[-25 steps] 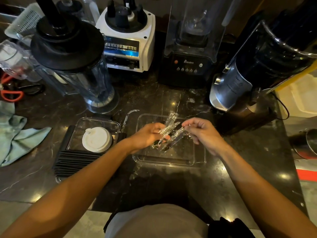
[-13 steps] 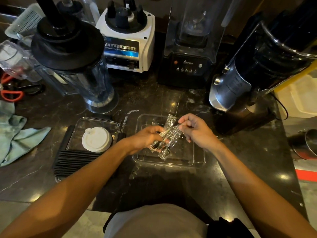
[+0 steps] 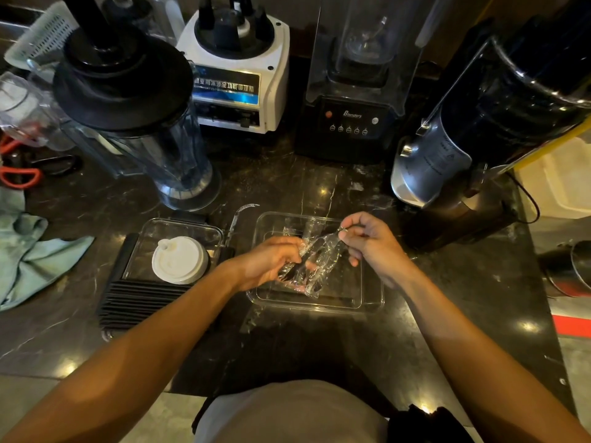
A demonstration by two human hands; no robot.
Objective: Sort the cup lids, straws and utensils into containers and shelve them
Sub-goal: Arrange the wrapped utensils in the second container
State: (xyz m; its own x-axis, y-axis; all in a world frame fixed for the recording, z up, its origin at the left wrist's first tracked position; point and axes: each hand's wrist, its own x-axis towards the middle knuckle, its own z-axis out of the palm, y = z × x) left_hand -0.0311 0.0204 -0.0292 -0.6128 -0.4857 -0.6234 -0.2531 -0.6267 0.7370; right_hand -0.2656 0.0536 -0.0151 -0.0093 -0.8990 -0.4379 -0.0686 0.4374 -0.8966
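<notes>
Two bare hands at work over a clear plastic container [image 3: 371,295] on a dark marble counter [image 3: 287,187]. Left hand [image 3: 271,262] curled round the lower end of a bundle of black plastic utensils [image 3: 315,266] sealed in clear film; right hand [image 3: 372,243] pinching the upper end of the same bundle between thumb and fingertips, remaining fingers bent. Bundle held slanted just above the container floor, fork tines showing beside the left fingers. Just left of the left hand, a second clear container [image 3: 153,238] holding a stack of white cup lids [image 3: 179,260]. In front of that container, nearer the body than the left hand, a row of black straws [image 3: 140,302] lying side by side. Far left of the hands, a crumpled green cloth [image 3: 28,251] and red-handled scissors [image 3: 19,179]. Beyond both hands, a clear blender jar [image 3: 153,135] with black lid, a white blender base [image 3: 240,75], a black blender [image 3: 351,123] in a clear housing, and, beyond the right hand, a silver and black machine [image 3: 447,155].
</notes>
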